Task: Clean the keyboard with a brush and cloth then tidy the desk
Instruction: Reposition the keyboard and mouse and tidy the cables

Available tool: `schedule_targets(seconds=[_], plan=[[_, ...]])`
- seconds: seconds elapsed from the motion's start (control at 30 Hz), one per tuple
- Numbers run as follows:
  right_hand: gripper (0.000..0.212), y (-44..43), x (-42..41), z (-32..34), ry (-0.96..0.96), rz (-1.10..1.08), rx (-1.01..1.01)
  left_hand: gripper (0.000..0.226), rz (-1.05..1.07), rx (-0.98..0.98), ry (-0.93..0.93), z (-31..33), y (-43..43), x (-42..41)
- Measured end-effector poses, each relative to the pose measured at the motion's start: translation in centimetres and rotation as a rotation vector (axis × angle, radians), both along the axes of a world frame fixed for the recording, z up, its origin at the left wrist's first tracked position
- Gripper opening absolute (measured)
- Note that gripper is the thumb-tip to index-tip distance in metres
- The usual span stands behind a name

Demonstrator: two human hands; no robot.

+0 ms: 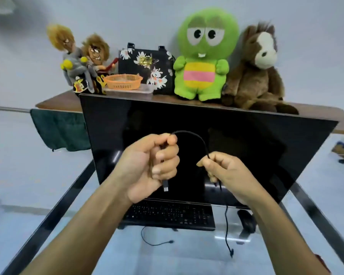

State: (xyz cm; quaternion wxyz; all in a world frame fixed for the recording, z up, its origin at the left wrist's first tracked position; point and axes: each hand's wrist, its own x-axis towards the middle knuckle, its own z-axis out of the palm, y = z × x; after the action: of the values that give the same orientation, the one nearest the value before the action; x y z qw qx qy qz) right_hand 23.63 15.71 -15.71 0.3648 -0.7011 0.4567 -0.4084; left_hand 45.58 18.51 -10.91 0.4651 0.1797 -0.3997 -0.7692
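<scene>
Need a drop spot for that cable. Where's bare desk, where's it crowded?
Free: glass desk in front of the keyboard, between the thin loose cord and the near edge. Crowded: right of the keyboard, with the mouse and the held cable dangling; the shelf behind the monitor, full of plush toys.

- No text, brand, number or sign can be read anywhere in the view;
- the black keyboard (169, 214) has pale legends on its keys, too small and blurred to make out;
- the gold clasp (146, 61) on the floral handbag (147, 70) may be engraved, but this cannot be told;
- the yellow and orange print on the small doll (80, 86) forms no legible letters.
</scene>
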Motion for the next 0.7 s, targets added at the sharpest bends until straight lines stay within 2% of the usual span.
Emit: schedule_targets(seconds=[0.13,0.2,0.27,0.3,0.33,0.37,0.4,0.43,0.47,0.5,0.53,0.57,0.7], plan=[[0.022,0.6,-0.5,-1.0,0.010,0.028,0.060,0.024,0.273,-0.001,0.353,3.7,-0.8,-1.4],[0.022,1.0,-0.3,-1.3,0.073,0.057,0.073,0.024,0.457,-0.061,0.411,4.5,-2.4,-1.9],[0.020,1.4,0.2,-1.4,0.194,0.068,0.066,0.020,0.661,-0.140,0.347,4.4,-4.4,-1.9],[0.019,1.6,0.4,-1.3,0.255,0.073,0.053,0.016,0.787,-0.219,0.212,4.0,-5.4,-1.6],[0.017,1.8,0.7,-1.2,0.296,0.083,0.032,0.012,0.911,-0.344,-0.022,3.3,-6.1,-1.2],[0.016,2.1,1.1,-0.9,0.317,0.093,0.002,0.012,0.988,-0.507,-0.332,2.4,-6.5,-0.8],[0.015,2.1,1.3,-0.3,0.326,0.098,-0.039,0.014,0.972,-0.669,-0.663,1.4,-6.6,-0.5],[0.014,2.2,1.6,0.4,0.323,0.101,-0.083,0.016,0.857,-0.784,-0.959,0.4,-6.3,-0.3],[0.012,2.0,1.8,1.3,0.311,0.097,-0.127,0.016,0.692,-0.847,-1.173,-0.7,-5.7,-0.3],[0.010,1.8,1.9,2.3,0.292,0.091,-0.172,0.018,0.528,-0.856,-1.271,-1.6,-4.8,-0.3],[0.009,1.5,1.9,3.3,0.277,0.087,-0.220,0.022,0.398,-0.802,-1.250,-2.4,-4.0,-0.5],[0.008,1.1,1.8,4.2,0.272,0.089,-0.263,0.028,0.309,-0.683,-1.127,-3.0,-3.0,-0.7],[0.013,-0.3,1.3,6.7,0.265,0.106,-0.338,0.052,0.114,-0.083,-0.321,-2.5,-0.4,-1.1]])
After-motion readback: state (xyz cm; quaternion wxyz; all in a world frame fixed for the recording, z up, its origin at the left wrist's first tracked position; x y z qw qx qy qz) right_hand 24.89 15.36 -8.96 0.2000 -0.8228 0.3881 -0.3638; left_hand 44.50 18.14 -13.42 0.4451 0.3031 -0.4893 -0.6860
